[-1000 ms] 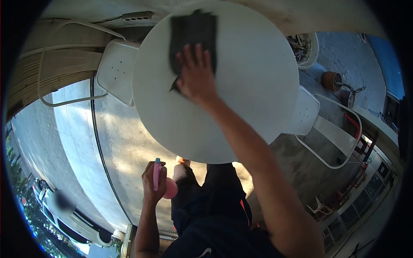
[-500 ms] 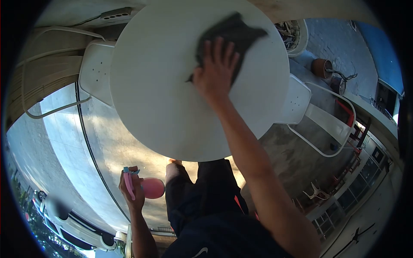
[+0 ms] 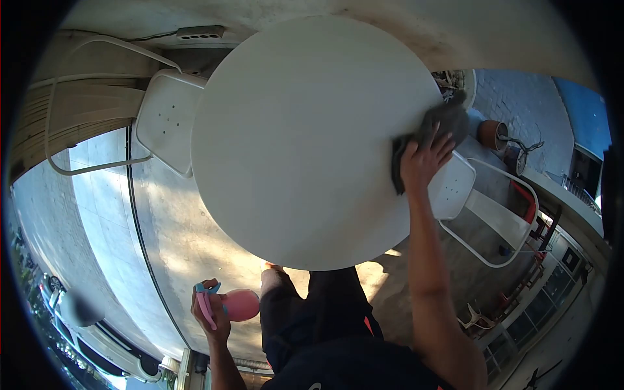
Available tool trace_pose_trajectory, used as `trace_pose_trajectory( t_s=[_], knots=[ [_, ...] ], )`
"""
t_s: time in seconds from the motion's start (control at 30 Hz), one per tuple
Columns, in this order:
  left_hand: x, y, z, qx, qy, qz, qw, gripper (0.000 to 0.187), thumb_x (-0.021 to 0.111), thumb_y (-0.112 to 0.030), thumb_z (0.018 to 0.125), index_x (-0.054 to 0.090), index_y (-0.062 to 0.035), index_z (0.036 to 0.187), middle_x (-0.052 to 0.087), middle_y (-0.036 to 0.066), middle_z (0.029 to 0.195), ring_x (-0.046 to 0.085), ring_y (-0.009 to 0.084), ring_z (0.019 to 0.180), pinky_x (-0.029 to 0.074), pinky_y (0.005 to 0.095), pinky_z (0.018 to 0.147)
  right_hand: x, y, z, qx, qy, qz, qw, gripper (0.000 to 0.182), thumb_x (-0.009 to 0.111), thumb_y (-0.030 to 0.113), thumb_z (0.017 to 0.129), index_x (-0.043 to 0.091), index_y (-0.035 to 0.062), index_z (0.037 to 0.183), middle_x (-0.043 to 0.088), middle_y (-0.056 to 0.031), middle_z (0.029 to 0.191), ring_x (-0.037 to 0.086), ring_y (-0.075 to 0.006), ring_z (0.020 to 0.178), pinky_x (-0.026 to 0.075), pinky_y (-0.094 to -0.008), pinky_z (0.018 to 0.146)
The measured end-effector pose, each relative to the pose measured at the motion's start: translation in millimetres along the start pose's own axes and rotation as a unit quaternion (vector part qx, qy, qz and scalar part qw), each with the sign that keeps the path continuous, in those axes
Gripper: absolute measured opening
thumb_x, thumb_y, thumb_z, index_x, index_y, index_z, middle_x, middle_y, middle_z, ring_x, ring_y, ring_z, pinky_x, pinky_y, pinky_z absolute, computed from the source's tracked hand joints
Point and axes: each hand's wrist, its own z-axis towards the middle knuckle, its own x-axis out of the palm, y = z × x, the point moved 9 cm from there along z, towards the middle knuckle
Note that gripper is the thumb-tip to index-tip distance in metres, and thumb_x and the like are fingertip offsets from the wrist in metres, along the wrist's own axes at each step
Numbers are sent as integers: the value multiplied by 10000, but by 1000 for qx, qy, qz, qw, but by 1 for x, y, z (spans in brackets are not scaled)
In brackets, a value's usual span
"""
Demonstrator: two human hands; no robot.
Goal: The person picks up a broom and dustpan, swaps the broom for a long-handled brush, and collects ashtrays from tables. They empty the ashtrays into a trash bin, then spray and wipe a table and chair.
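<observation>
At the right rim of the round white table (image 3: 292, 143), my right hand (image 3: 424, 162) holds a dark grey cloth (image 3: 448, 120) under its partly spread fingers. Part of the cloth reaches past the table's edge, and its far end is blurred. Down on the left, away from the table, my left hand (image 3: 213, 317) is wrapped round the neck of a pink spray bottle (image 3: 240, 305). The bottle is tilted on its side, its blue and pink trigger head partly covered by the fingers.
White metal chairs stand at the table's left (image 3: 170, 107) and right (image 3: 452, 187). A power strip (image 3: 200, 32) lies beyond the table. Potted plants, including a terracotta pot (image 3: 492, 134), are at the right. A parked car (image 3: 107, 338) shows at lower left.
My right hand has swept the cloth from the upper middle of the table to its right edge. My left hand still holds the spray bottle. The whole view has shifted slightly.
</observation>
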Motion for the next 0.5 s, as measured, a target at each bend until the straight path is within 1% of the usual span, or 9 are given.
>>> trace_pose_trajectory(
  t_s=[0.07,0.13,0.2,0.27,0.33,0.4,0.43,0.47,0.5],
  knots=[
    [1,-4,-5,5,-12,-12,1000,322,502,-241,924,585,60,1000,605,153,997,625,206,646,490,303,607,21,65,101,-42,-63,-26,997,673,408,395,859,322,59,1435,280,-347,1426,193,-525,1344,101,-612,1091],
    [2,-4,-7,-2,-19,-14,1000,324,501,-242,923,587,60,1001,604,155,997,625,207,639,490,304,606,23,189,144,-163,-114,22,980,613,444,383,849,427,71,1376,360,-257,1424,277,-450,1338,144,-576,1104],
    [0,-9,-8,2,-23,-3,1000,325,503,-241,922,585,61,1010,605,158,1001,628,207,639,489,309,608,20,313,109,-290,-81,89,949,612,472,452,849,477,93,1345,388,-200,1424,285,-419,1344,147,-563,1114],
    [-2,-12,-9,10,-32,6,999,321,502,-235,921,584,62,1011,606,158,1001,628,207,641,488,309,610,10,393,5,-434,18,135,891,596,471,462,866,472,126,1358,372,-128,1457,241,-381,1379,124,-537,1133],
    [-4,-19,-7,17,-32,11,999,315,500,-227,921,583,64,1009,608,155,997,630,210,641,488,314,610,-6,398,-115,-530,108,188,820,635,488,499,865,440,139,1386,312,-106,1497,192,-372,1401,103,-529,1142],
    [-10,-19,-8,15,-43,6,999,311,500,-222,919,581,66,1006,610,158,984,631,215,641,486,319,607,-25,341,-196,-522,217,215,796,677,552,448,841,382,145,1423,258,-114,1519,187,-375,1401,141,-525,1135],
    [-13,-17,-9,11,-51,1,999,310,500,-220,919,580,67,1005,612,159,977,631,218,641,485,322,606,-23,298,-232,-510,252,220,792,710,598,440,803,396,138,1413,318,-136,1482,243,-385,1373,161,-560,1118],
    [-15,-12,-7,9,-43,5,999,305,502,-220,919,578,57,1024,614,149,999,629,207,651,482,314,614,-17,244,-259,-473,315,222,793,659,623,451,770,510,107,1321,419,-160,1389,327,-407,1308,159,-621,1091],
    [-17,-4,-4,6,-35,8,999,303,503,-220,919,575,47,1044,616,138,1022,626,196,662,478,306,622,-3,188,-269,-417,433,119,790,602,635,436,753,580,85,1240,501,-157,1297,359,-411,1284,119,-655,1084]
  ],
)
